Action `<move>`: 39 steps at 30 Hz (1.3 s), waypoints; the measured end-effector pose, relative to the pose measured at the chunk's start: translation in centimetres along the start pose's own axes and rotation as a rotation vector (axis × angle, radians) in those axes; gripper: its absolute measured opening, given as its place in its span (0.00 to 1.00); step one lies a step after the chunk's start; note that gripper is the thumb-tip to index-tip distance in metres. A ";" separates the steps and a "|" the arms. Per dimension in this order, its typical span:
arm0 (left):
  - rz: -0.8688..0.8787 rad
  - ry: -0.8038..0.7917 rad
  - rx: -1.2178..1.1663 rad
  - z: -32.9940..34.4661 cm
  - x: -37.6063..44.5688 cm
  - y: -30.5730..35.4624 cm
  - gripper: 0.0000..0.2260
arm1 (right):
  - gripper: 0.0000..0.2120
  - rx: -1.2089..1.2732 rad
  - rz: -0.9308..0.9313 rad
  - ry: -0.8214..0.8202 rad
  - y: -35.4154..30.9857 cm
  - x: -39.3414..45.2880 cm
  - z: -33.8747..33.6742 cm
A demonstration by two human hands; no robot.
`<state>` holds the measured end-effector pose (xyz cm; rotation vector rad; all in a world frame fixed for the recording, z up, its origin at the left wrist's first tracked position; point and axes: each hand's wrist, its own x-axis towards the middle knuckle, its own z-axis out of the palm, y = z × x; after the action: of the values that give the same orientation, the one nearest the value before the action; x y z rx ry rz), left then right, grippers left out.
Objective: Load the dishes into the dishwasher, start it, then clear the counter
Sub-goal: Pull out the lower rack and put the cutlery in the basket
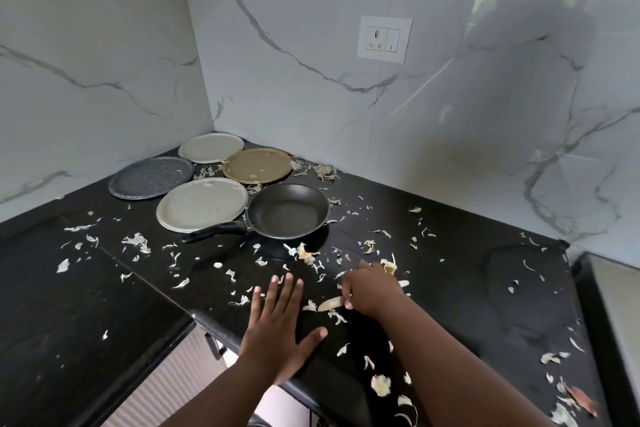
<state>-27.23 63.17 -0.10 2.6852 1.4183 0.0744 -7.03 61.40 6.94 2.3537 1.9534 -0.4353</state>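
Black frying pan [288, 210] sits mid-counter, handle pointing left, touching the near grey plate [202, 204]. Tan plate [258, 165], far pale plate [211, 148] and dark speckled plate [151, 177] lie in the far left corner. Pale peelings [136, 242] are scattered across the black stone counter [467, 274]. Left hand [277, 329] lies flat near the counter edge, fingers spread. Right hand [372, 291] is curled over peel scraps; grasp uncertain.

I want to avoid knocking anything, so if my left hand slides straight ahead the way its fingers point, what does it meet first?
Probably loose peel scraps just beyond the left hand, then the frying pan; depth is uncertain.
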 end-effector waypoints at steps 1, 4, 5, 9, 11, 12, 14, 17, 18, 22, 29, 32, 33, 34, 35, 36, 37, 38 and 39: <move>-0.017 -0.009 -0.021 -0.2 0.0 -0.1 0.42 | 0.10 -0.007 -0.003 -0.026 0.0 0.3 -0.2; 0.019 -0.016 -0.039 -0.6 0.3 -0.1 0.48 | 0.12 -0.063 -0.005 -0.113 -0.2 1.2 -0.6; 0.018 -0.025 -0.039 -0.8 0.3 -0.1 0.48 | 0.13 -0.089 -0.006 -0.138 -0.3 1.5 -0.7; 0.012 -0.059 -0.042 -1.2 0.4 -0.1 0.48 | 0.19 -0.173 -0.018 -0.229 -0.7 1.8 -1.4; 0.022 -0.083 -0.031 -1.4 0.4 -0.2 0.48 | 0.19 -0.213 -0.043 -0.209 -0.8 1.4 -1.3; 0.023 -0.088 -0.026 -1.4 0.5 -0.2 0.47 | 0.17 -0.218 -0.068 -0.166 -0.9 1.1 -1.0; 0.017 -0.078 -0.044 -1.4 0.5 -0.3 0.47 | 0.14 -0.195 -0.131 -0.046 -0.8 0.4 -0.1; 0.022 -0.073 -0.058 -1.4 0.5 -0.3 0.44 | 0.10 -0.110 -0.200 0.081 -0.2 -0.8 1.3; 0.024 -0.080 -0.049 -1.4 0.4 -0.3 0.44 | 0.09 -0.051 -0.191 0.098 0.1 -1.1 1.5; 0.016 -0.070 -0.018 -1.3 0.3 -0.2 0.46 | 0.07 0.111 -0.068 0.219 1.5 -1.2 1.8; 0.024 -0.078 -0.019 -1.4 0.4 -0.2 0.44 | 0.10 0.094 0.078 0.200 3.2 -0.2 1.9; 0.026 -0.083 -0.023 -1.2 0.4 -0.4 0.44 | 0.12 -0.002 0.079 0.130 2.7 0.3 1.5; 0.027 -0.082 -0.022 -1.2 0.5 -0.4 0.45 | 0.14 -0.032 0.094 0.083 2.6 0.5 1.3; 0.027 -0.081 -0.022 -1.2 0.5 -0.4 0.45 | 0.16 -0.057 0.112 0.032 2.4 0.7 1.2; 0.026 -0.079 -0.024 -1.1 0.5 -0.4 0.45 | 0.18 -0.083 0.127 -0.012 2.3 0.8 1.1; 0.025 -0.078 -0.027 -1.1 0.5 -0.4 0.45 | 0.19 -0.107 0.138 -0.048 2.2 0.9 1.0; 0.024 -0.078 -0.027 -1.1 0.5 -0.4 0.45 | 0.20 -0.123 0.149 -0.076 2.1 0.9 0.8; 0.024 -0.078 -0.026 -1.1 0.5 -0.4 0.45 | 0.21 -0.133 0.158 -0.099 2.0 0.8 0.7; 0.025 -0.078 -0.025 -1.1 0.5 -0.4 0.45 | 0.22 -0.144 0.165 -0.114 1.9 0.8 0.7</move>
<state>-27.37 63.88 0.98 2.6547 1.3527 -0.0104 -5.22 61.62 5.85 2.3205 1.6676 -0.3948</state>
